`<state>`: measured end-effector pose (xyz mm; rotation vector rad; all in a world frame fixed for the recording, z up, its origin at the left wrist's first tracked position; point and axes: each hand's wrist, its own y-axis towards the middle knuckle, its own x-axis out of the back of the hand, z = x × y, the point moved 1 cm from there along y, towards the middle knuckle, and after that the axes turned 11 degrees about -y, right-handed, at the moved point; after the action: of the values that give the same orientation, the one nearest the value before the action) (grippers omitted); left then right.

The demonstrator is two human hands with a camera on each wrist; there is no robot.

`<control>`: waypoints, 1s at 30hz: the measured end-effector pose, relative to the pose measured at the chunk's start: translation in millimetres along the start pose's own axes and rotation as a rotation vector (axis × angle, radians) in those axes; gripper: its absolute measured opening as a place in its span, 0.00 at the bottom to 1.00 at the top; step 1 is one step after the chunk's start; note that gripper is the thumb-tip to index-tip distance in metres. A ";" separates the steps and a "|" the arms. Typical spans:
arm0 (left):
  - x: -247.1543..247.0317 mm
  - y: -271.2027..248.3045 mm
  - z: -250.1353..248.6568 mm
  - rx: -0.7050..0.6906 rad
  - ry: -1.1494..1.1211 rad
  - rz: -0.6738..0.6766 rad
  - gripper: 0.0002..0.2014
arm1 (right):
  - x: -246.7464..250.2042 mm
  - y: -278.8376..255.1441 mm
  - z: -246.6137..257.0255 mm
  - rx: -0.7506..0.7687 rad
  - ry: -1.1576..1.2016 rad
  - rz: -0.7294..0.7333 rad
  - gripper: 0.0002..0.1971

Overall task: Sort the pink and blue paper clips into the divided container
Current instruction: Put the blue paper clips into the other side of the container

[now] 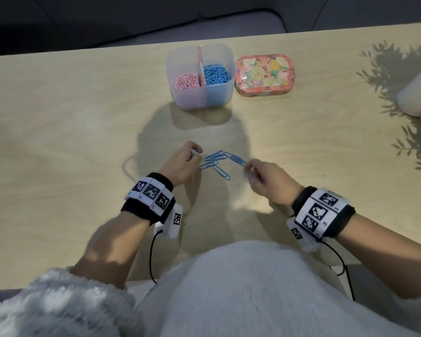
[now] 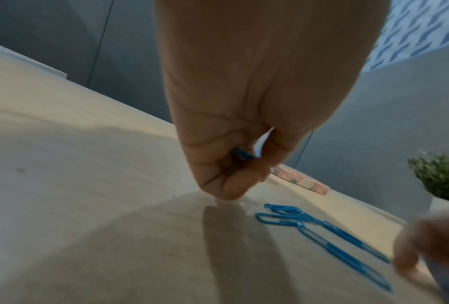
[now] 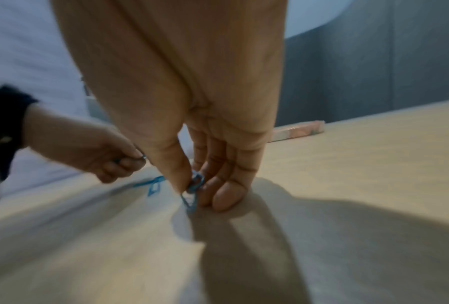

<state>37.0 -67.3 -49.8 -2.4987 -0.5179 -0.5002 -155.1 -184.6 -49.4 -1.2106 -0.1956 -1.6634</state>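
I have both hands low over the table point(image 1: 58, 142). My right hand point(image 1: 265, 181) pinches a blue clip between thumb and forefinger, at the right end of the loose blue clips point(image 1: 219, 164), which lie fanned between my hands, their long axes mostly slanting from one hand toward the other. My left hand point(image 1: 182, 164) is curled around a blue clip too. The divided container point(image 1: 192, 98) stands well ahead of both hands, blue compartment on the right-hand side, so I judge the right hand marginally nearer it.
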 end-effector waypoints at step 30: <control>14.3 30.5 -4.3 -0.020 -0.073 -0.085 0.06 | -2.9 56.3 31.9 -0.086 -0.239 -0.066 0.08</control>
<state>62.1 -89.9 -53.0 -2.5296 -0.6531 -0.4490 -91.2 -188.9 -59.1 -1.4828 -0.3178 -1.5943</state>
